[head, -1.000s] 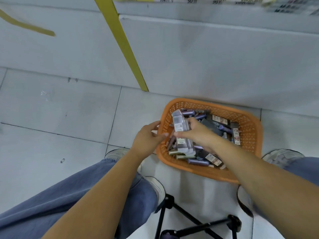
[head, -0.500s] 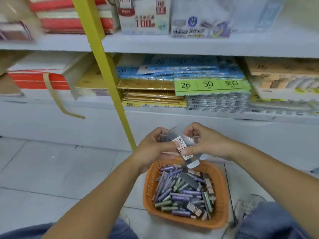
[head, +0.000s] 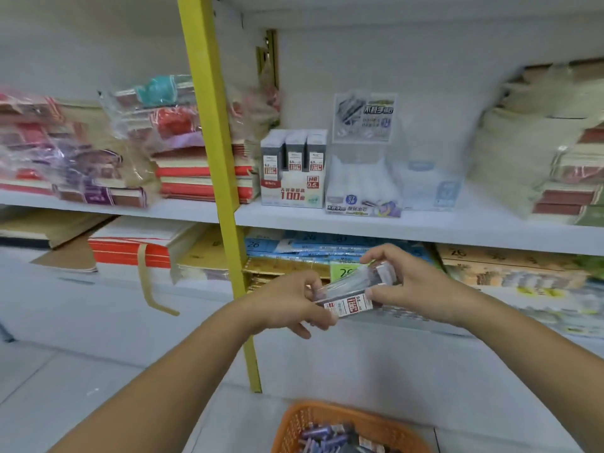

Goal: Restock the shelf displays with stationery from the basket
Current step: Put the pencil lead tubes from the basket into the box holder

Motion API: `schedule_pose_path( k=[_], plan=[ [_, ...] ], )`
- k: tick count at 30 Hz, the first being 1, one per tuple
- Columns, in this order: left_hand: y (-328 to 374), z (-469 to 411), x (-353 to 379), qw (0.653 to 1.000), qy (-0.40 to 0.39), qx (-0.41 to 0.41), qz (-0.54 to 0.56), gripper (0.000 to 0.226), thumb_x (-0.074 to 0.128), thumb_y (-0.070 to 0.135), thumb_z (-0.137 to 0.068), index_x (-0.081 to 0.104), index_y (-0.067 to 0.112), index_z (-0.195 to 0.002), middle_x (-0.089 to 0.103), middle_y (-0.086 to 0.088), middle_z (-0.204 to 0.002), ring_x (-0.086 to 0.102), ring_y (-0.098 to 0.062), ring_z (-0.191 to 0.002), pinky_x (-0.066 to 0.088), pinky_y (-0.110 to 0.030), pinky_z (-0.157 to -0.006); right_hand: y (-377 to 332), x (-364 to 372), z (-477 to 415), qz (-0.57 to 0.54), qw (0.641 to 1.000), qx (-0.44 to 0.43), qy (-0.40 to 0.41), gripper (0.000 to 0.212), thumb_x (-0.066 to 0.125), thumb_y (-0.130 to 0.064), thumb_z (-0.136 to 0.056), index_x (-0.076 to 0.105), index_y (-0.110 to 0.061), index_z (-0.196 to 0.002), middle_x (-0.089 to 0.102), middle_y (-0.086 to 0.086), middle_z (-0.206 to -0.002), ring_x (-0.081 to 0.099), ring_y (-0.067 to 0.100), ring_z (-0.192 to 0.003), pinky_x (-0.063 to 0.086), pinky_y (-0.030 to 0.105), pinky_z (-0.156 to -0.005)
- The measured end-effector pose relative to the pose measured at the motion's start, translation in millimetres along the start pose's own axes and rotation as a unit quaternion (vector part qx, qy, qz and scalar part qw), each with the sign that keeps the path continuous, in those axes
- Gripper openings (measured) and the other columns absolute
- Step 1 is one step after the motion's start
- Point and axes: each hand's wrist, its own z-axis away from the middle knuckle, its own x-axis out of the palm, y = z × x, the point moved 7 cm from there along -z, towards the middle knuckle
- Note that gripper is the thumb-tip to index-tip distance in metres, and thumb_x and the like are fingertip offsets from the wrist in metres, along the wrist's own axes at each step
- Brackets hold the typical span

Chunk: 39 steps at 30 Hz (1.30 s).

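Note:
I hold a clear plastic-wrapped pack of pencil lead cases point(head: 351, 297) with a red and white label between both hands, in front of the lower shelf. My left hand point(head: 291, 304) pinches its left end and my right hand point(head: 413, 289) grips its right end. The orange basket point(head: 295, 423) sits on the floor at the bottom edge, holding several purple and grey lead cases. On the middle shelf stands a white display box point(head: 292, 188) with three grey lead cases upright in it.
A yellow upright post point(head: 212, 125) divides the shelving. Beside the white display box stand clear display boxes point(head: 364, 178). Stacks of red notebooks point(head: 202, 181) and bagged paper goods point(head: 529, 158) fill the shelf sides. Blue and green packets point(head: 313, 250) lie on the lower shelf.
My right hand lifted the pack out of the basket and my left hand joined it. My head tilted up from the floor to the shelves, and the basket slid to the bottom edge.

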Motion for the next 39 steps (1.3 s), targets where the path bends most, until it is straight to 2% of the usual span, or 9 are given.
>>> schedule_pose_path(
  k=[4,6,8,11,15,19,24,30,39],
  plan=[
    [1,-5,8,0.998,-0.066,-0.002,0.02,0.041,0.074,0.008,-0.084,0.056,0.018,-0.119,0.073,-0.013,-0.108,0.074,-0.023,-0.095,0.062,-0.042,-0.08,-18,10,-12,-0.004,0.999,-0.033,-0.019,0.037,0.066,-0.027,-0.087,0.053,-0.05,-0.113,0.067,-0.001,-0.097,0.068,0.023,-0.072,0.059,0.036,-0.066],
    [-1,-6,6,0.994,-0.078,-0.003,0.075,0.04,0.072,0.01,-0.087,0.057,0.018,-0.123,0.069,-0.015,-0.117,0.073,-0.025,-0.1,0.061,-0.045,-0.083,-26,11,-18,0.034,0.998,-0.047,-0.027,0.039,0.06,-0.022,-0.093,0.05,-0.052,-0.117,0.065,-0.008,-0.098,0.066,0.015,-0.064,0.054,0.023,-0.064],
    [0,-7,1,0.989,-0.084,0.002,0.121,0.036,0.071,0.03,-0.091,0.058,0.02,-0.124,0.07,-0.012,-0.117,0.072,-0.023,-0.1,0.061,-0.045,-0.083,-35,10,-25,0.053,0.997,-0.051,-0.035,0.04,0.057,-0.021,-0.095,0.049,-0.052,-0.121,0.058,-0.017,-0.102,0.062,0.003,-0.064,0.049,0.015,-0.062],
    [2,-8,-10,0.988,-0.034,0.021,0.148,0.045,0.059,0.056,-0.09,0.062,0.022,-0.119,0.074,-0.004,-0.097,0.071,-0.018,-0.086,0.062,-0.042,-0.079,-46,9,-35,0.047,0.996,-0.071,-0.024,0.046,0.06,-0.017,-0.094,0.05,-0.048,-0.125,0.053,-0.022,-0.109,0.057,-0.009,-0.077,0.047,0.016,-0.068],
    [7,-7,-31,0.978,0.052,0.07,0.192,0.029,0.059,0.052,-0.091,0.065,0.033,-0.113,0.069,0.006,-0.085,0.068,-0.013,-0.076,0.062,-0.037,-0.073,-43,2,-52,-0.154,0.979,-0.053,0.121,0.054,0.077,-0.007,-0.078,0.051,-0.021,-0.124,0.071,-0.001,-0.099,0.069,0.012,-0.081,0.053,0.026,-0.063],
    [6,-1,-52,0.957,0.106,0.103,0.25,0.021,0.058,0.047,-0.095,0.065,0.039,-0.114,0.074,0.009,-0.092,0.072,-0.013,-0.079,0.061,-0.036,-0.071,-58,4,-69,-0.172,0.97,-0.057,0.165,0.039,0.077,-0.014,-0.08,0.054,-0.015,-0.111,0.076,0.001,-0.091,0.072,0.021,-0.075,0.055,0.024,-0.059],
    [-7,8,-93,0.915,0.208,0.126,0.322,0.017,0.056,0.039,-0.099,0.063,0.037,-0.114,0.075,0.005,-0.098,0.073,-0.011,-0.079,0.06,-0.033,-0.068,-98,-13,-89,-0.074,0.973,-0.07,0.205,0.018,0.071,-0.018,-0.086,0.058,-0.013,-0.099,0.075,-0.001,-0.076,0.07,0.018,-0.062,0.058,0.031,-0.054],
    [-15,27,-143,0.871,0.323,0.179,0.325,0.011,0.055,0.044,-0.097,0.06,0.047,-0.106,0.074,0.005,-0.086,0.071,-0.008,-0.077,0.058,-0.026,-0.062,-183,-42,-108,-0.002,0.919,-0.25,0.303,0.013,0.067,-0.021,-0.088,0.057,-0.029,-0.087,0.072,-0.006,-0.083,0.07,0.009,-0.075,0.057,0.024,-0.06],
    [-15,25,-154,0.87,0.335,0.189,0.308,0.01,0.054,0.048,-0.097,0.057,0.057,-0.098,0.074,0.012,-0.089,0.071,-0.006,-0.084,0.056,-0.02,-0.06,-215,-23,-157,0.21,0.907,-0.275,0.24,0.011,0.066,-0.027,-0.088,0.057,-0.031,-0.093,0.063,-0.015,-0.087,0.063,0.009,-0.084,0.056,0.043,-0.078]
  ],
)
